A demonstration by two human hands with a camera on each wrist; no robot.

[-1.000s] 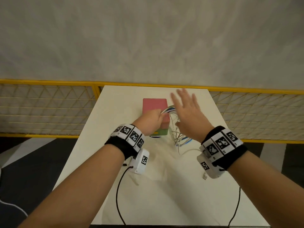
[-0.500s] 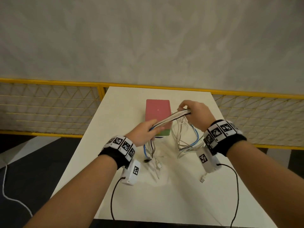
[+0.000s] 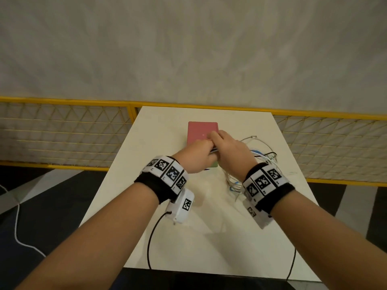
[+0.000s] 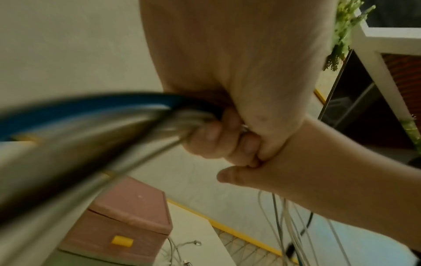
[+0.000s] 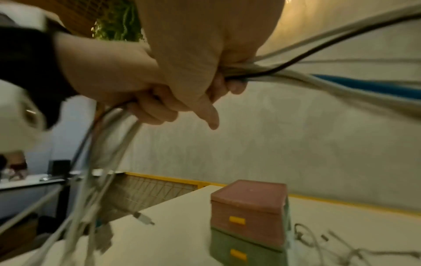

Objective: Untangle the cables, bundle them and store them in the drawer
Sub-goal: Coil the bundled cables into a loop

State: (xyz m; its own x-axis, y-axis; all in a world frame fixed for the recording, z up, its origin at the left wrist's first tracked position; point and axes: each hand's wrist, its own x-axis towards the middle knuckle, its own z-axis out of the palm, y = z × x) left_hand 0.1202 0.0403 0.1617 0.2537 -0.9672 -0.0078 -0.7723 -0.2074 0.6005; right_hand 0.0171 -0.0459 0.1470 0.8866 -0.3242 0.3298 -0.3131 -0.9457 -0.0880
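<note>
A bunch of white, blue and black cables is held above the white table. My left hand and right hand meet over it, knuckle to knuckle, each with fingers curled round the bunch. Loose loops trail to the right and down onto the table. Right under the hands stands the small drawer box, with a pink drawer over a green one. Both drawers have yellow handles and are shut.
Cable ends with plugs lie on the table right of the box. A yellow mesh fence runs behind the table below a grey wall. Black leads hang from my wrist cameras.
Half a second ago my hands were apart with the cables stretched between them. Now they have come together over the box, and the slack loops hang to the right.
</note>
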